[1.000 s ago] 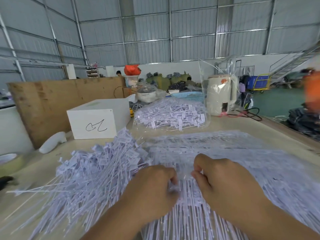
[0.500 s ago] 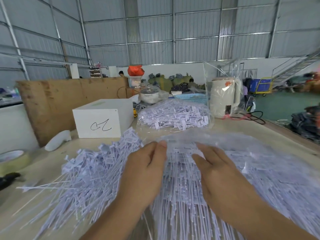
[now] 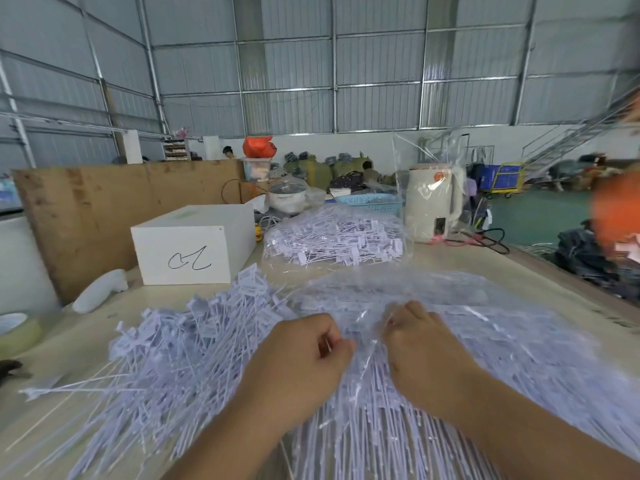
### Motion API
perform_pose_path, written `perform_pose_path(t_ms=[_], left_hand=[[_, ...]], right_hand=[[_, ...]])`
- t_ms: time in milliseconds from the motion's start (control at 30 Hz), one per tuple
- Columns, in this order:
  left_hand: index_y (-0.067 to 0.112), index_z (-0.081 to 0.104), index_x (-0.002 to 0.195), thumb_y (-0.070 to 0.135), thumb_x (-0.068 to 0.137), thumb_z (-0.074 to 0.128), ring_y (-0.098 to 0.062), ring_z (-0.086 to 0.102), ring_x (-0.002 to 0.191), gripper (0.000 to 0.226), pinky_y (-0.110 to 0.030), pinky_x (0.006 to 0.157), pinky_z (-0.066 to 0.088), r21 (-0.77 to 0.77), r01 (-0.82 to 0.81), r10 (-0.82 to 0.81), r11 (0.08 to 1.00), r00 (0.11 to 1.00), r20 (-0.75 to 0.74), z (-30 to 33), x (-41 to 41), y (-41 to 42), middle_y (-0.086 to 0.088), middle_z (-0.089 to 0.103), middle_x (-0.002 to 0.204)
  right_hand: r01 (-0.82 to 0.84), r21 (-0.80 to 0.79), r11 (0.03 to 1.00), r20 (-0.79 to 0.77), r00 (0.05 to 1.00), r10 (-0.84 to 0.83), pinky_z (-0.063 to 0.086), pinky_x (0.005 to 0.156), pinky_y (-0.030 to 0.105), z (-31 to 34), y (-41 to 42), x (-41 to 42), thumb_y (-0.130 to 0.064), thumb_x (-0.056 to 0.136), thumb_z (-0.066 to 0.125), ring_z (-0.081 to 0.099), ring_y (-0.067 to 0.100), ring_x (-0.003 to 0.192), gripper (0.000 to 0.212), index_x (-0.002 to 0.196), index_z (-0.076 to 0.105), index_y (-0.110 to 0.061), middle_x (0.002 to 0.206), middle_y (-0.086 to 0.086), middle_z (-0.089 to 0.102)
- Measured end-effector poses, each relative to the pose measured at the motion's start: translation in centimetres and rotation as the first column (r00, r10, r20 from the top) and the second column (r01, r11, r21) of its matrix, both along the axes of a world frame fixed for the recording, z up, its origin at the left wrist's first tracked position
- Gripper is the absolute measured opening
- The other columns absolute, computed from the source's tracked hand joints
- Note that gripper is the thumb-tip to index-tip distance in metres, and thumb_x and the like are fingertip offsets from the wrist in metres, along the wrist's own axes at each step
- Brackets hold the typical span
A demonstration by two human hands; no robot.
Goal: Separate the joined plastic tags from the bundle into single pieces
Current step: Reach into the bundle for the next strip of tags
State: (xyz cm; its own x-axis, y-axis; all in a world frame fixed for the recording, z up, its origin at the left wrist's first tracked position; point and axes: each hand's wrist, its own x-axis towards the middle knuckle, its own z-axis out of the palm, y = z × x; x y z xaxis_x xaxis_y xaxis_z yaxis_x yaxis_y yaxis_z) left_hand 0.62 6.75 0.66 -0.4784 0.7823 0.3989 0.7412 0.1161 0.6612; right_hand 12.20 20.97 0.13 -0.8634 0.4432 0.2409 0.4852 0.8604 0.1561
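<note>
Left hand (image 3: 304, 362): your fingers are curled tight. You seem to pinch the clear bag (image 3: 367, 317) or a thin tag at the fingertips. It is too small to tell which.
Right hand (image 3: 420, 344): your fingers are curled too, and they pinch the crinkly bag film just beside your left hand.
Bundle (image 3: 450, 341): the joined tags lie under both hands, inside the bag, on the near right part of the bench (image 3: 86, 327).
Loose tags (image 3: 166, 351): a pile of them lies to the left of your left hand, out of the bag.
Far bag (image 3: 336, 237): more tags sit in another clear bag farther back, near a white box (image 3: 194, 244) and a kettle (image 3: 433, 202).
How it feels: I think the tags are very light and bendy. The long thin tails look easy to tangle. The bag is probably slippery and soft.
Where to hold: I would hold a tag by its flat wide head, not the thin tail. Pull the heads apart gently, so the tails do not snap or drag the others along.
</note>
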Motion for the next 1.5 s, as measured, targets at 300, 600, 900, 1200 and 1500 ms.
perform_pose_path(t_ms=[300,600,900,1200,1500], left_hand=[[0.044,0.054,0.094,0.037,0.078,0.071,0.004,0.047,0.056,0.024,-0.016,0.053,0.032,-0.199,0.113,-0.140,0.973,0.982,-0.128,-0.8,0.4,0.4,0.021,0.055,0.082],[0.042,0.054,0.106,0.013,0.081,0.059,0.003,0.047,0.075,0.038,-0.015,0.064,0.034,-0.227,0.108,-0.150,0.968,0.972,-0.179,-1.6,-0.1,0.8,0.017,0.048,0.092],[0.041,0.048,0.122,0.021,0.084,0.056,0.001,0.038,0.107,0.044,-0.018,0.090,0.036,-0.209,0.058,-0.106,0.976,0.968,-0.226,-2.2,-0.2,1.1,0.028,0.034,0.107],[0.036,0.039,0.142,0.063,0.088,0.040,-0.003,0.016,0.130,0.059,-0.025,0.108,0.017,-0.209,-0.166,0.084,0.964,0.932,-0.351,-2.6,-1.1,1.5,0.017,0.027,0.140],[0.050,0.007,0.149,0.104,0.042,0.029,0.000,-0.019,0.142,0.122,-0.040,0.116,0.001,-0.427,0.023,-0.031,0.904,0.999,-0.013,-2.0,0.5,1.0,0.028,-0.012,0.156]], right_hand=[[-0.045,-0.149,0.988,0.014,0.999,0.048,0.030,0.103,0.040,-0.5,-0.4,-2.9,-0.018,0.085,0.054,0.035,0.026,0.124,0.032,0.118,0.054,-0.019,0.126,0.002,0.052],[0.048,-0.222,0.974,-0.077,0.995,-0.066,0.029,0.102,0.043,-0.4,0.4,-2.6,-0.018,0.085,0.054,0.037,0.029,0.126,0.062,0.142,0.031,-0.021,0.127,0.005,0.056],[0.046,-0.198,0.979,-0.135,0.988,-0.074,0.024,0.110,0.039,0.0,0.7,-1.8,-0.022,0.085,0.057,0.028,0.025,0.133,0.057,0.140,0.041,-0.019,0.141,0.003,0.043],[0.013,-0.067,0.998,-0.215,0.976,-0.027,0.030,0.102,0.039,2.7,0.4,0.2,-0.024,0.083,0.059,0.041,0.021,0.119,0.040,0.123,0.054,-0.022,0.122,-0.002,0.055],[-0.026,-0.542,0.840,-0.127,0.991,-0.051,0.036,0.086,0.035,3.9,0.2,1.5,-0.043,0.073,0.065,0.044,0.020,0.102,0.014,0.077,0.055,-0.034,0.098,-0.004,0.051]])
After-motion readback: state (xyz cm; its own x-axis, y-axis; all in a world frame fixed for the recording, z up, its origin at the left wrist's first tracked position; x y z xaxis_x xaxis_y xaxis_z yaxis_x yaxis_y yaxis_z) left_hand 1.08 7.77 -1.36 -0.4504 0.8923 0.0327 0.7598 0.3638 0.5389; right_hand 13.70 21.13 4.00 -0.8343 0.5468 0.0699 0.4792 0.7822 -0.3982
